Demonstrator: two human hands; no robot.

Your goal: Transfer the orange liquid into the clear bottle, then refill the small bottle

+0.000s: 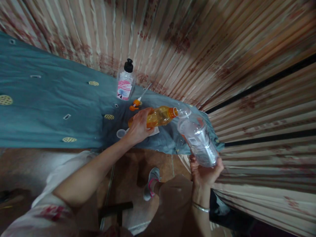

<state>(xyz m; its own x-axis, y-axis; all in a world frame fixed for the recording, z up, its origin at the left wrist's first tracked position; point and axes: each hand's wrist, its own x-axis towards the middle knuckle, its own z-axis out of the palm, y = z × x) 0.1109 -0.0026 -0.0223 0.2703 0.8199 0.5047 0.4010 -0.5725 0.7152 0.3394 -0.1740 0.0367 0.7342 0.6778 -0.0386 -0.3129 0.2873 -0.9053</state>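
Note:
My left hand (140,126) is wrapped round an orange see-through bottle (160,118), which lies almost level with its uncapped neck pointing right. Held in my right hand (206,169) by its base is a larger clear plastic bottle (199,140), tilted so that its mouth meets or nearly meets the orange bottle's neck. Whether the two rims touch, I cannot tell. Beyond my left hand lies an orange pump head (134,104) with a thin clear tube. A small clear cap (121,133) rests just left of my left wrist.
A clear bottle with a black cap and pink label (124,86) stands at the back of the cloth-covered surface (49,95). Pleated patterned curtains (153,39) line the back and right side. My shoe (151,184) is on the tiled floor below.

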